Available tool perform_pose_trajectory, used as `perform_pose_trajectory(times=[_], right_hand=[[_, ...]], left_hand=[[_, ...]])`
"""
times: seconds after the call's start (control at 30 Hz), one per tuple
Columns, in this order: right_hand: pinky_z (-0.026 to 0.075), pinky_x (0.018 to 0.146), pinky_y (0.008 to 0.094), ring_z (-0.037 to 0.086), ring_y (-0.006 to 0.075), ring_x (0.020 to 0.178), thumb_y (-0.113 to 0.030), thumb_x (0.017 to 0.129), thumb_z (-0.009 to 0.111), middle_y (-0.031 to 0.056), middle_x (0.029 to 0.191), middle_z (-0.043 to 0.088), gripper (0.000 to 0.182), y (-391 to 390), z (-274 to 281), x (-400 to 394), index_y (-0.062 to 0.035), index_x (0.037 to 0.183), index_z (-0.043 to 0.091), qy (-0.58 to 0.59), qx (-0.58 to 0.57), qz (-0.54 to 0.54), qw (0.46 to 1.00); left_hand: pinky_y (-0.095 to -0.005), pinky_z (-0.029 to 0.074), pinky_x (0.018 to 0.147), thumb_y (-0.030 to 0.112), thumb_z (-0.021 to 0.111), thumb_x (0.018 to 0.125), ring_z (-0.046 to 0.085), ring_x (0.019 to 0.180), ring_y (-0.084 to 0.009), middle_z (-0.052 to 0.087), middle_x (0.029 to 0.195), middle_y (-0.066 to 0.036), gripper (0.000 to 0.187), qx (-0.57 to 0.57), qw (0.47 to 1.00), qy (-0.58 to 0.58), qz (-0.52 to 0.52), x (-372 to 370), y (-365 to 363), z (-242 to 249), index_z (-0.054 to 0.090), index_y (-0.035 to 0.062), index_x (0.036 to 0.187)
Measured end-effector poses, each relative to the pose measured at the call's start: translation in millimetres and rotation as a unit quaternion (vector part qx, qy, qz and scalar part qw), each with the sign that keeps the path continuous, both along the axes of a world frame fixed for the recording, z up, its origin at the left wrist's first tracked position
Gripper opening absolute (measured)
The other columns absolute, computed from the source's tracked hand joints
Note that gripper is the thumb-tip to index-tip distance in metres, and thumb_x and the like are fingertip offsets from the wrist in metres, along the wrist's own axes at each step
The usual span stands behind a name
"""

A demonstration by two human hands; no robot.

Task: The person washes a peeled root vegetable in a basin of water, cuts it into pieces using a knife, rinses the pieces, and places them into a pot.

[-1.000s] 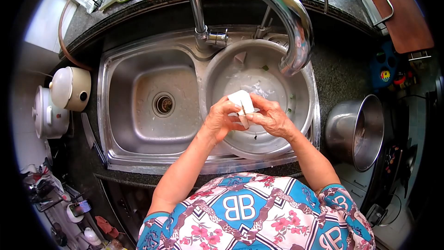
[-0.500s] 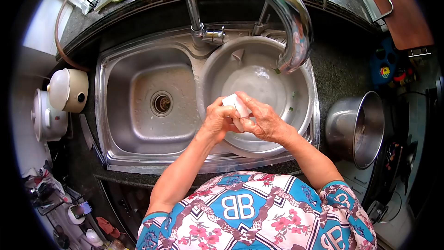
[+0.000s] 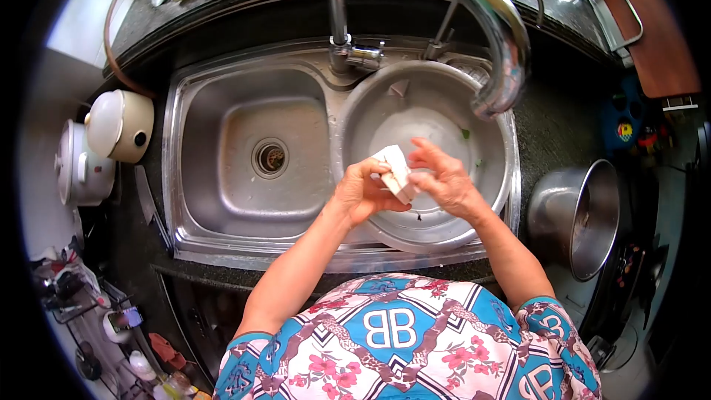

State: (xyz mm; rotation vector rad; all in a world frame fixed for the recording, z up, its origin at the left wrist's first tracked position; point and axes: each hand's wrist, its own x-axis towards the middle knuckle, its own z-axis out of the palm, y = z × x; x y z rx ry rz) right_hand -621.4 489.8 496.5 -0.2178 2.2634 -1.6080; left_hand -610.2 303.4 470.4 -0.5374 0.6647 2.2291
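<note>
My left hand (image 3: 358, 194) holds a white, block-like piece (image 3: 397, 170) with pale brown marks between thumb and fingers, over the right side of the sink. My right hand (image 3: 450, 184), slightly blurred, is just to the right of it with its fingers apart. Below both hands stands a wide round metal basin (image 3: 352, 122) containing water. A pale pointed piece (image 3: 400, 89) lies toward its far side, and a green leaf bit (image 3: 465, 133) shows on the right. A small dark bit (image 3: 419, 216) appears just under the white piece.
A chrome faucet (image 3: 511, 52) arches over the basin. The left sink bowl (image 3: 215, 133) has a drain. A knife (image 3: 147, 200) lies along the counter's left side, near two pots. A deep metal pot (image 3: 552, 207) stands at the right.
My right hand has come off the white piece and moved right, fingers spreading. My left hand keeps the piece, now more exposed. The whole view has shifted slightly.
</note>
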Motion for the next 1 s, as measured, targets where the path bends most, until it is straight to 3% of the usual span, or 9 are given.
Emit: perform_pose_trajectory(times=[0.13,0.2,0.33,0.43,0.53,0.67,0.73,0.77,1.0], right_hand=[[0.049,0.073,0.0354,0.062,0.0249,0.087,-0.024,0.076,0.067,0.0188,0.098,0.061,0.045,22,-14,-20,0.0023,0.11,0.053,-0.158,0.045,-0.109,0.98],[0.049,0.069,0.041,0.062,0.035,0.081,-0.014,0.076,0.063,0.0174,0.088,0.063,0.027,36,-49,-15,-0.0016,0.099,0.057,0.131,0.509,0.057,0.849],[0.048,0.067,0.0453,0.06,0.039,0.074,-0.007,0.073,0.059,0.0195,0.082,0.063,0.023,44,-56,-15,-0.0037,0.096,0.059,0.094,0.461,0.237,0.85],[0.047,0.071,0.0446,0.059,0.0385,0.075,0.0,0.072,0.049,0.0231,0.075,0.06,0.03,32,2,-36,-0.0036,0.101,0.056,0.208,0.331,0.046,0.919],[0.048,0.066,0.0338,0.06,0.0221,0.08,0.005,0.067,0.047,0.0151,0.098,0.06,0.053,32,30,-44,-0.0025,0.119,0.05,0.236,0.154,0.132,0.95],[0.05,0.063,0.0275,0.061,0.0155,0.079,0.002,0.069,0.049,0.0127,0.093,0.061,0.054,19,59,-50,0.0024,0.122,0.047,-0.191,-0.072,0.084,0.975],[0.047,0.058,0.0381,0.06,0.0287,0.066,-0.005,0.074,0.053,0.0168,0.077,0.062,0.029,23,12,-55,0.0006,0.102,0.054,0.112,0.34,0.156,0.921],[0.045,0.057,0.0447,0.058,0.036,0.064,-0.007,0.076,0.055,0.0188,0.073,0.061,0.017,30,-14,-56,-0.0016,0.091,0.056,0.358,0.501,0.169,0.77],[0.044,0.057,0.0254,0.053,0.0136,0.064,0.005,0.076,0.056,0.0089,0.087,0.057,0.036,-104,31,-54,-0.0008,0.111,0.054,0.344,0.123,0.11,0.924]], left_hand=[[-0.0588,0.044,0.08,0.026,0.056,0.072,0.056,0.094,-0.0431,0.056,0.107,-0.019,0.044,0.015,0.998,-0.037,0.038,2,-5,4,0.049,0.0071,0.112],[-0.0597,0.043,0.08,0.028,0.057,0.074,0.056,0.094,-0.0429,0.056,0.108,-0.019,0.044,0.024,0.998,-0.035,0.049,5,-8,6,0.048,0.0082,0.113],[-0.0588,0.044,0.079,0.034,0.056,0.078,0.056,0.096,-0.0408,0.056,0.109,-0.016,0.044,0.038,0.995,-0.046,0.08,11,-10,8,0.048,0.0085,0.113],[-0.0573,0.045,0.079,0.034,0.051,0.08,0.056,0.097,-0.0342,0.057,0.108,-0.014,0.043,0.068,0.994,0.004,0.088,17,-15,13,0.049,0.0084,0.115],[-0.0548,0.046,0.079,0.032,0.051,0.079,0.057,0.097,-0.0328,0.057,0.108,-0.013,0.043,0.053,0.993,0.026,0.099,21,-17,21,0.049,0.0086,0.115],[-0.0442,0.051,0.072,0.025,0.056,0.076,0.06,0.089,-0.0249,0.057,0.102,-0.009,0.046,-0.024,0.991,0.07,0.11,27,-20,37,0.045,0.0085,0.117],[-0.0376,0.053,0.061,0.021,0.059,0.073,0.061,0.078,-0.0213,0.058,0.097,-0.008,0.045,-0.122,0.979,0.128,0.106,31,-24,45,0.047,0.0071,0.114],[-0.0357,0.052,0.057,0.02,0.06,0.072,0.061,0.074,-0.0201,0.058,0.094,-0.009,0.044,-0.148,0.966,0.162,0.139,36,-23,46,0.047,0.0064,0.112],[-0.0366,0.052,0.061,0.031,0.061,0.068,0.061,0.076,-0.0209,0.06,0.088,-0.007,0.041,-0.05,0.934,0.118,0.334,53,-117,66,0.054,0.0099,0.102]])
